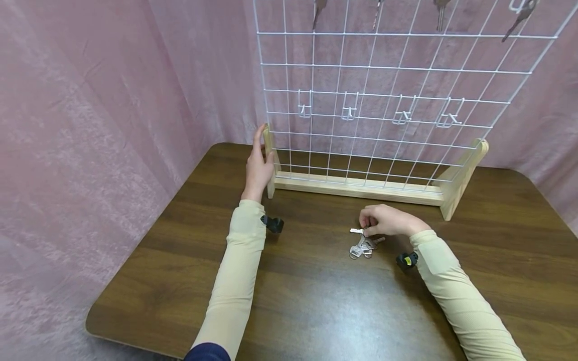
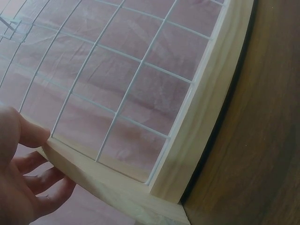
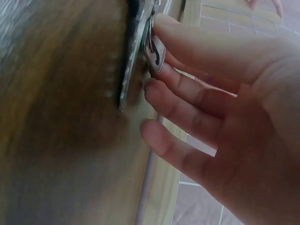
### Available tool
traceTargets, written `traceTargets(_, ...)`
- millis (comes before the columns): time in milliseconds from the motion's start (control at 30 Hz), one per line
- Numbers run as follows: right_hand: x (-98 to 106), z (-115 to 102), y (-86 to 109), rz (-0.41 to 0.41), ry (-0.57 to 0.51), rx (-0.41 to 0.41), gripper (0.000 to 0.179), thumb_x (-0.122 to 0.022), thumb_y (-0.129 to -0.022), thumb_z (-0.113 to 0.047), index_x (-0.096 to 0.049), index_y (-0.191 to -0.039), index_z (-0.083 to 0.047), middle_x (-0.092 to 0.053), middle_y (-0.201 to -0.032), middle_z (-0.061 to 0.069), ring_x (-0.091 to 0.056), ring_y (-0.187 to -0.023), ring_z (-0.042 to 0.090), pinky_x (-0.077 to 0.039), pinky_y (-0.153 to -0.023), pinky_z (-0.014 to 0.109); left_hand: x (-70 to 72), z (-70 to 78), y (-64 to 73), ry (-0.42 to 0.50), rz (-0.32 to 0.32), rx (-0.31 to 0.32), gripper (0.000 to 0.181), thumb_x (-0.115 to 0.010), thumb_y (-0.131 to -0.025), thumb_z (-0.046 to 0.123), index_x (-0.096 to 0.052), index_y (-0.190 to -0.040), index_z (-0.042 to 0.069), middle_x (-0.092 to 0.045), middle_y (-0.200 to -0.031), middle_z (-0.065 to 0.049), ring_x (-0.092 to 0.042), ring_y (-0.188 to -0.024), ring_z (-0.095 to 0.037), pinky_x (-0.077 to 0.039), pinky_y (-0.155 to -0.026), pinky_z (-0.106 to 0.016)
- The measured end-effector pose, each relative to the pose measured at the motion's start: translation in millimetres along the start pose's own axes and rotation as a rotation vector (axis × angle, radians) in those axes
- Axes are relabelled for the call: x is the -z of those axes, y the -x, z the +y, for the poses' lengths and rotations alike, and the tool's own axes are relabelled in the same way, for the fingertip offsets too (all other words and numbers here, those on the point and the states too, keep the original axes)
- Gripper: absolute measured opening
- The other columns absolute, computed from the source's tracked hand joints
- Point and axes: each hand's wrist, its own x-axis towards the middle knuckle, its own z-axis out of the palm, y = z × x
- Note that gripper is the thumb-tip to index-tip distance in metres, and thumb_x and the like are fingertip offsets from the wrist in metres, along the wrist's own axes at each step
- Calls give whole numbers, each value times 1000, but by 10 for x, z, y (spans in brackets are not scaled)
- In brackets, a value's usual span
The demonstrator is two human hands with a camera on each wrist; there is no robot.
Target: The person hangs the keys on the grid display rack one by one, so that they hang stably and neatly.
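Observation:
My left hand (image 1: 258,170) grips the left wooden side piece (image 1: 271,186) of a stand that holds a white wire grid (image 1: 354,138). In the left wrist view its thumb lies on one face of the wood and the other fingers curl beneath. Over a small pile of silver keys (image 1: 356,251) on the table, my right hand (image 1: 390,220) has its thumb and index finger closed on a key (image 3: 154,57) with a ring. Its other fingers are loosely bent. A blurred long key blade (image 3: 125,84) shows beside them in the right wrist view.
Four-sided white wire hooks (image 1: 348,113) hang in a row on the grid. Several keys (image 1: 441,15) hang higher up, partly cut off by the frame. The wooden base bar (image 1: 356,189) rests on the brown table (image 1: 316,301), with a pink curtain (image 1: 113,100) behind.

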Motion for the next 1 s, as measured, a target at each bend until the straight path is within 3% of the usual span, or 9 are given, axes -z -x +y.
traceTargets(333, 45, 67, 55, -34, -78, 104, 16, -68, -89, -14, -54, -80, -14, -50, -74, -9, -43, -66, 0, -38, -60, 18, -25, -17, -1, 6, 0, -4, 73, -51, -98, 7, -21, -146, 52, -55, -133, -20, -61, -113, -34, -56, -83, -50)
traceTargets(567, 147, 75, 99, 66, -219, 173, 9, -61, -94, -11, -54, -88, -12, -57, -80, -6, -51, -72, 3, -45, -66, 20, -12, -6, 5, 25, -10, -2, 74, -50, -98, 6, -20, -146, 53, -53, -135, -21, -60, -113, -35, -56, -82, -49)
traceTargets(700, 189, 72, 92, 103, -376, 219, 6, -55, -97, -6, -52, -94, -1, -64, -83, 7, -61, -76, 12, -52, -71, 25, -11, -7, -3, 25, -7, 1, 74, -50, -98, 6, -20, -146, 54, -52, -137, -21, -60, -114, -35, -56, -83, -48)
traceTargets(867, 198, 74, 85, 155, -462, 172, 8, -52, -98, -5, -49, -96, 2, -60, -77, 12, -61, -68, 16, -53, -63, 32, -20, -20, -22, 21, -6, -6, 73, -50, -98, 6, -20, -147, 52, -52, -137, -20, -59, -116, -34, -56, -84, -48)
traceTargets(1000, 213, 69, 89, 189, -445, 122, 6, -51, -99, -6, -49, -98, -1, -53, -73, 8, -53, -61, 15, -47, -54, 31, -20, -15, -28, 21, -4, -8, 73, -50, -97, 5, -21, -147, 49, -51, -139, -20, -59, -117, -34, -56, -84, -49)
